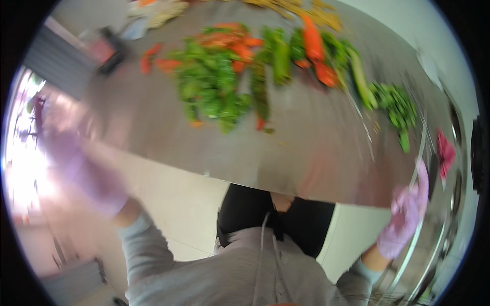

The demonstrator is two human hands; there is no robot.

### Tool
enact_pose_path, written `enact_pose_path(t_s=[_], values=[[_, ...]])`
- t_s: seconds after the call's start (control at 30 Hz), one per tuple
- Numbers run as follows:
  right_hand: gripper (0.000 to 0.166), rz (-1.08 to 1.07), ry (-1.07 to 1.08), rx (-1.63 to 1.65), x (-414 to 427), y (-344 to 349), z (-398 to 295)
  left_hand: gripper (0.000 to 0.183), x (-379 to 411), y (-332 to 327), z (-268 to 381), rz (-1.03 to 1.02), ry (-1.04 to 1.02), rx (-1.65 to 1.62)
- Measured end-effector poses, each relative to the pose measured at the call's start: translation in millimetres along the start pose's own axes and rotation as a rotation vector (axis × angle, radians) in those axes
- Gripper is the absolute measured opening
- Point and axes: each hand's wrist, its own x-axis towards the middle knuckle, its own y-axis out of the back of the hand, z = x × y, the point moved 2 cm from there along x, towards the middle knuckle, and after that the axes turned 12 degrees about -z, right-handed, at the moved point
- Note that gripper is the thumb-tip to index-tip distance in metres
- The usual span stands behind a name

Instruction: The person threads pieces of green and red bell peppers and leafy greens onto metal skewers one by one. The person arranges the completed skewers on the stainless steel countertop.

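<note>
Both of my hands wear thin lilac gloves. My left hand (88,172) is out at the left, beyond the table's edge; motion blur hides its fingers and anything in them. At the right edge of the metal table, my right hand (405,214) holds a thin pale stick (420,147), which looks like a skewer and points away from me. Ahead of that hand lie several thin skewers (411,90) beside a bunch of green vegetable pieces (398,107). In front of me is a heap of green pepper pieces (214,88), with orange-red pieces (226,38) behind it.
On the metal table (306,134) lie a green pepper (281,61), an orange-red pepper (313,40) and a long pale-green one (360,72). Yellowish strips (302,8) line the far edge. A blurred black-and-red object (105,51) is at far left, a pink cloth (445,153) at right.
</note>
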Motion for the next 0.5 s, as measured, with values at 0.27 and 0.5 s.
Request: enact_pose_path(t_s=[0.27, 0.5], values=[[0.060, -0.016, -0.268, 0.676, 4, 3, 22, 0.073, -80, -30, -15, -0.558, -0.172, -0.226], [0.064, -0.087, -0.167, 0.897, -3, 10, 53, 0.073, -106, -39, -23, -0.734, -0.079, -0.142]])
